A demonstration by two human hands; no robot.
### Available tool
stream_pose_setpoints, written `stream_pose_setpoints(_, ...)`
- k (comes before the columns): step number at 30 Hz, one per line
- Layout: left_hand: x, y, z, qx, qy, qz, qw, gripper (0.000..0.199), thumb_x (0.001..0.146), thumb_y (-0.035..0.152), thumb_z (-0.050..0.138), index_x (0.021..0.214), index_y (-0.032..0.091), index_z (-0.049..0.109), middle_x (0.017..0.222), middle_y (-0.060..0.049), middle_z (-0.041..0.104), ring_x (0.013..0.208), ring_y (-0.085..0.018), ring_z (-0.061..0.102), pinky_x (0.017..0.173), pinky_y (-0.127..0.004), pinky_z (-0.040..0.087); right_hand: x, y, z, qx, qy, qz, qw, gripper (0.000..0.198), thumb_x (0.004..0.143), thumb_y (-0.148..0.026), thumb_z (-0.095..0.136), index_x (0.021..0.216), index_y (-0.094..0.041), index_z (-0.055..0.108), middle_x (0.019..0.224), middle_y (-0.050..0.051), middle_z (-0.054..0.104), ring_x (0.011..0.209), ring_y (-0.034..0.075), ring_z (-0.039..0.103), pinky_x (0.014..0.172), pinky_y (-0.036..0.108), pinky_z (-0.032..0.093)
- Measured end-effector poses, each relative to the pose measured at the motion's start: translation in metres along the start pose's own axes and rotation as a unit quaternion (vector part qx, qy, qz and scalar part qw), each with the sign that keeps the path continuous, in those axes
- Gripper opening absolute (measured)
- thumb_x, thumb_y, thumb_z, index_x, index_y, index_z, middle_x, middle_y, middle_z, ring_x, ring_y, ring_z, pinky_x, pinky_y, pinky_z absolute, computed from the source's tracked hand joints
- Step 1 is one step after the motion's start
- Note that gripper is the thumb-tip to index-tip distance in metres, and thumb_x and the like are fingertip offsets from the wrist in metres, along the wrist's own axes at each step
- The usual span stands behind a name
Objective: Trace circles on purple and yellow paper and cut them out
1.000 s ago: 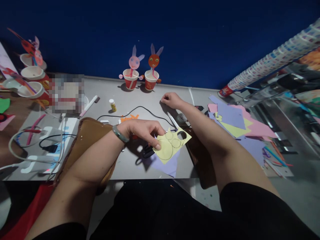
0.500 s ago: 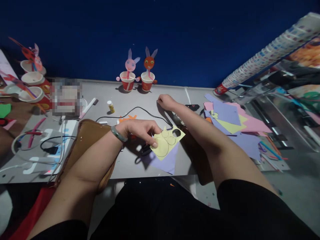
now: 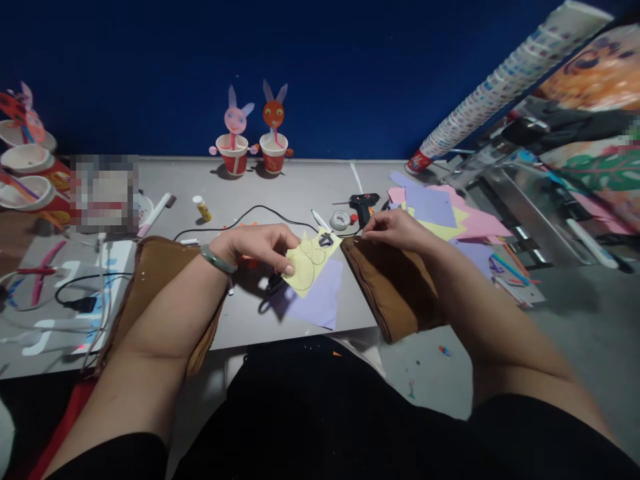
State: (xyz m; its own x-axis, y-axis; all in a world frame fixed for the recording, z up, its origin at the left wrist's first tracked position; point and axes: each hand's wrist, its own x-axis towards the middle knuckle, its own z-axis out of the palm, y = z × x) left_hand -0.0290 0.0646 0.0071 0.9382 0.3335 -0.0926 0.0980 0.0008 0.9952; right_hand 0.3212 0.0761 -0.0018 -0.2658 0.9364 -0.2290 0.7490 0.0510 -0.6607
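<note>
Pinched between thumb and fingers of my left hand [image 3: 263, 245] is a sheet of yellow paper [image 3: 301, 275] with circles drawn on it; one circle near its far corner is cut out. Under it lies a purple paper sheet [image 3: 323, 300]. Black-handled scissors [image 3: 270, 288] sit partly hidden below that hand. My right hand [image 3: 395, 228] is over the far edge of a brown pad [image 3: 400, 280], fingertips drawn together; whatever may be between them is too small to make out. Just behind it lie a black glue gun [image 3: 365, 203] and a tape roll [image 3: 340, 220].
Two paper cups with rabbit-head figures, one pink [image 3: 234, 157] and one orange [image 3: 273, 155], stand at the back. A glue bottle [image 3: 203, 208], a black cable [image 3: 260, 208], a power strip [image 3: 107, 293], coloured paper [image 3: 430, 207] and a long cup stack [image 3: 500, 87] surround the work area.
My right hand has moved right and nearer to me, from the back of the table to the brown pad, uncovering the glue gun. My left hand still holds the yellow paper. The view has shifted.
</note>
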Motion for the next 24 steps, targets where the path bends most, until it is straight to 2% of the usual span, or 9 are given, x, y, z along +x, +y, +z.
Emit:
stream_pose_setpoints(2,-0.001,0.001,0.000,-0.007,0.003,-0.004,1.000,0.025,0.066,0.039,0.091,0.073,0.018,0.082,0.068,-0.009,0.075,0.060,-0.016,0.065,0.056,-0.025,0.052,-0.004,0.006,0.010,-0.017,0.035,-0.003,0.999,0.023,0.072,-0.041,0.078,0.071,-0.019,0.071,0.064,0.002,0.071,0.062,0.017,0.063,0.061,0.029,0.046)
stream_pose_setpoints(6,-0.003,0.002,-0.001,-0.006,-0.003,-0.016,1.000,0.021,0.071,0.037,0.088,0.078,0.018,0.083,0.071,-0.009,0.076,0.061,-0.014,0.065,0.055,-0.022,0.051,-0.004,0.009,0.024,-0.082,0.039,-0.028,0.995,0.011,0.076,-0.031,0.074,0.073,-0.021,0.073,0.077,0.003,0.077,0.074,0.020,0.069,0.072,0.030,0.049)
stream_pose_setpoints(12,-0.005,-0.001,-0.004,0.007,0.006,-0.020,1.000,0.022,0.072,0.038,0.087,0.080,0.018,0.084,0.076,-0.011,0.077,0.065,-0.017,0.068,0.062,-0.026,0.055,-0.002,0.012,0.043,-0.193,0.058,-0.081,0.976,0.016,0.080,-0.022,0.060,0.065,-0.021,0.064,0.071,0.005,0.072,0.070,0.020,0.064,0.070,0.030,0.044)
stream_pose_setpoints(15,-0.005,0.000,-0.004,0.004,0.008,-0.011,1.000,0.020,0.073,0.038,0.086,0.078,0.019,0.083,0.071,-0.009,0.076,0.061,-0.015,0.065,0.057,-0.023,0.052,-0.003,0.010,0.043,-0.164,0.063,-0.072,0.982,0.012,0.078,-0.024,0.060,0.067,-0.021,0.064,0.073,0.005,0.073,0.071,0.019,0.065,0.071,0.030,0.046)
stream_pose_setpoints(18,-0.005,0.003,-0.003,-0.002,0.008,-0.006,1.000,0.019,0.071,0.038,0.087,0.072,0.019,0.082,0.062,-0.006,0.071,0.052,-0.012,0.059,0.051,-0.022,0.048,-0.023,0.007,0.021,-0.077,0.062,-0.037,0.994,0.014,0.074,-0.034,0.067,0.068,-0.021,0.065,0.073,0.005,0.073,0.070,0.019,0.065,0.070,0.031,0.049)
stream_pose_setpoints(19,-0.005,0.004,-0.003,-0.003,0.009,-0.008,1.000,0.020,0.070,0.038,0.088,0.071,0.019,0.081,0.060,-0.006,0.070,0.051,-0.012,0.058,0.050,-0.022,0.048,-0.037,0.008,0.008,-0.041,0.047,-0.027,0.998,0.019,0.072,-0.039,0.070,0.066,-0.022,0.064,0.072,0.006,0.073,0.068,0.019,0.065,0.068,0.032,0.050)
stream_pose_setpoints(21,-0.005,0.005,-0.004,-0.005,0.013,-0.008,1.000,0.021,0.069,0.037,0.089,0.069,0.018,0.080,0.058,-0.006,0.069,0.049,-0.011,0.057,0.050,-0.023,0.048,-0.076,0.018,-0.024,0.022,-0.058,0.004,0.998,0.025,0.074,-0.048,0.074,0.072,-0.024,0.070,0.080,0.010,0.076,0.072,0.020,0.069,0.069,0.035,0.052)
stream_pose_setpoints(23,-0.006,0.005,-0.004,-0.009,0.015,-0.003,1.000,0.020,0.070,0.035,0.088,0.070,0.017,0.080,0.059,-0.005,0.068,0.049,-0.011,0.057,0.050,-0.022,0.048,-0.123,0.042,-0.057,0.032,-0.200,0.066,0.977,0.028,0.072,-0.054,0.078,0.069,-0.027,0.073,0.073,0.013,0.074,0.064,0.018,0.067,0.061,0.035,0.049)
stream_pose_setpoints(24,-0.006,0.005,-0.005,-0.012,0.016,0.000,1.000,0.019,0.071,0.035,0.088,0.071,0.017,0.081,0.060,-0.005,0.069,0.049,-0.010,0.057,0.050,-0.022,0.048,-0.146,0.058,-0.071,0.034,-0.252,0.120,0.960,0.030,0.071,-0.059,0.078,0.073,-0.029,0.076,0.067,0.013,0.071,0.058,0.017,0.065,0.057,0.036,0.047)
